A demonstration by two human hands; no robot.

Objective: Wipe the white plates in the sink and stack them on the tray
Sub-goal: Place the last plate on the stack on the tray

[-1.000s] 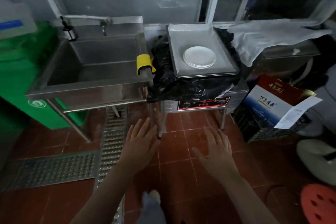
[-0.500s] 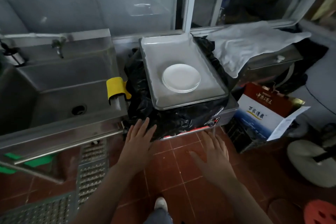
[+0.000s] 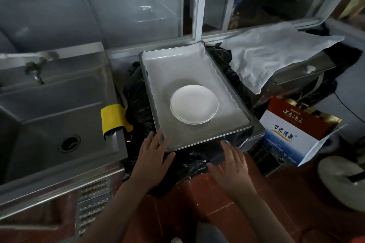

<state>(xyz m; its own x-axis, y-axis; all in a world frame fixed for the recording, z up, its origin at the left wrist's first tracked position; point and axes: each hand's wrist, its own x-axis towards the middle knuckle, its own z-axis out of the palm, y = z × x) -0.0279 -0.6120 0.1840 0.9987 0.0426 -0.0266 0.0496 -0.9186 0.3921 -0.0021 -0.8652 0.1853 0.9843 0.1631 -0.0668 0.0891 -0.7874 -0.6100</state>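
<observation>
Your stack of white plates [image 3: 194,104] sits in the middle of the frame on the paper-lined metal tray [image 3: 199,140], above and between your two hands. Your left hand [image 3: 153,157] lies flat with straight fingers, its fingertips at the tray's near left corner; whether they touch the rim is hard to say. Your right hand [image 3: 230,164] is spread flat just below the tray's near edge, over the black plastic sheet [image 3: 189,165] that the tray rests on. Neither hand holds anything.

At the right of the frame a red, white and blue carton [image 3: 294,132] carries Chinese writing: "万家清泉" on its white face, and gold characters on the red part, too blurred to read surely.

The steel sink [image 3: 59,116] fills the left of the frame, with a dark drain [image 3: 69,143] and a tap [image 3: 35,67] at upper left. A yellow cloth [image 3: 113,118] hangs over its right rim, between sink and tray. Crumpled white paper [image 3: 276,55] covers a unit at upper right.
</observation>
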